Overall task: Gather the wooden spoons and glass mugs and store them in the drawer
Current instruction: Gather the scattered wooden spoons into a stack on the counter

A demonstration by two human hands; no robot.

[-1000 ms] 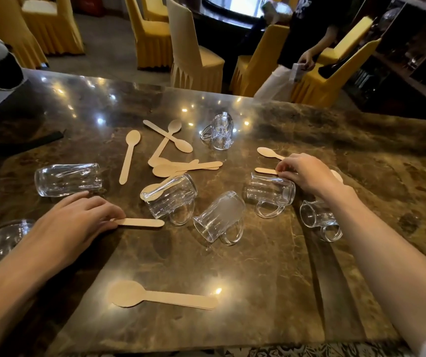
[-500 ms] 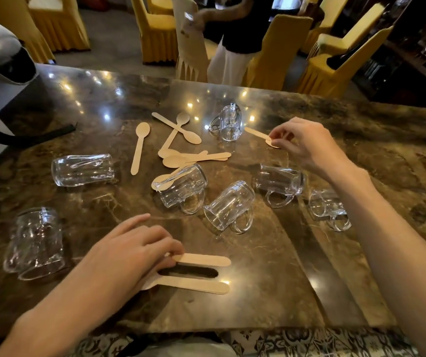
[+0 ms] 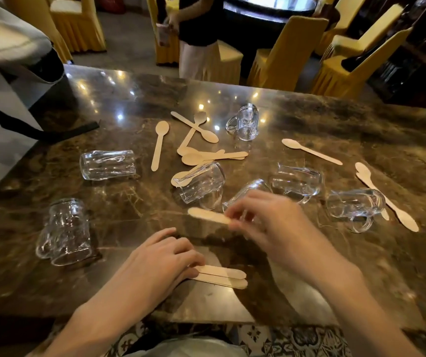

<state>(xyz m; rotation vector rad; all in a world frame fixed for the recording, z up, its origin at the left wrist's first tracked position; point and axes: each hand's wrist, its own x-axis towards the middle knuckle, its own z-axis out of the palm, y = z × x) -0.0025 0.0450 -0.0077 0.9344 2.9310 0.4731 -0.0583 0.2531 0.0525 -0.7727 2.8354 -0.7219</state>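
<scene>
The right hand (image 3: 271,228) pinches a spoon (image 3: 208,215) by one end, just above the table (image 3: 361,274) and in front of a fallen mug (image 3: 250,190). Blur hides the exact finger placement. The left hand (image 3: 160,258) grips nothing: its relaxed fingers press one end of two spoons (image 3: 223,276) flat near the table's near edge. The step looks to be bundling spoons before any mug is handled. To do it well, the pinched spoon should land parallel to the pair, bowls at the same end. The left fingers can then pin all three and lift the stack in one grasp. The other spoons lie well apart. There is a crossed cluster (image 3: 206,155) beyond the mugs, a lone one (image 3: 311,151) to the right, and two more (image 3: 397,215) touching the far-right mug (image 3: 356,204). Another spoon's bowl (image 3: 179,178) shows at a mug's mouth, but whether it lies inside or underneath cannot be told. Reaching for these means crossing mugs on their sides, which would likely roll if knocked, so a raised wrist seems wise. The drawer is out of view.
</scene>
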